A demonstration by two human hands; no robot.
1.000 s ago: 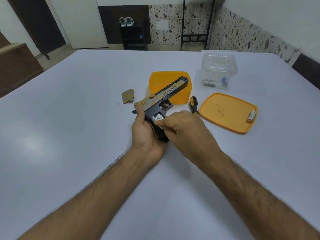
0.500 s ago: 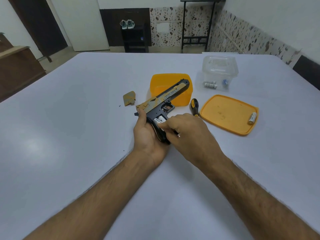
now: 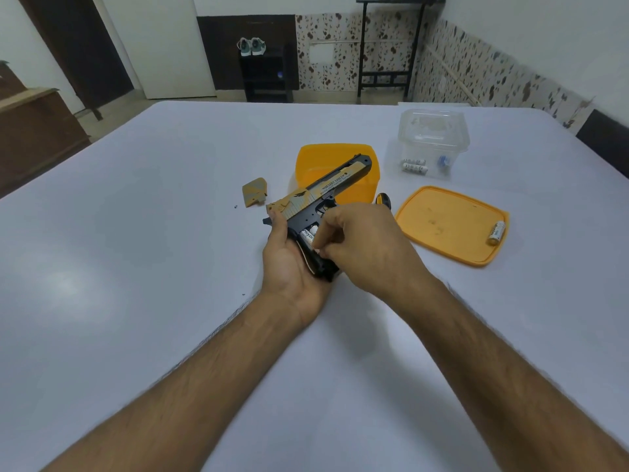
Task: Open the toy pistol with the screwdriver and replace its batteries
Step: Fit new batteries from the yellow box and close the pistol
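Fingers of right hand curled, pinching at battery in open pistol grip, left hand cradling grip from beneath, screwdriver beside orange lid

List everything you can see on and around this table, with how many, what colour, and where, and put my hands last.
toy pistol: 1, tan and black, centre of table, grip compartment open
batteries in the grip: at least 1 showing, white
grip cover panel: 1, tan, left of the pistol
small screws: 2 dark specks, near the panel and near the left wrist
orange tub: 1, behind the pistol
orange lid: 1, flat, right of the pistol
loose battery: 1, gold and white, on the lid
clear plastic box: 1, far right, batteries inside
screwdriver: 1, black and yellow handle, mostly hidden
left hand: holds the pistol grip
right hand: fingertips at the battery compartment
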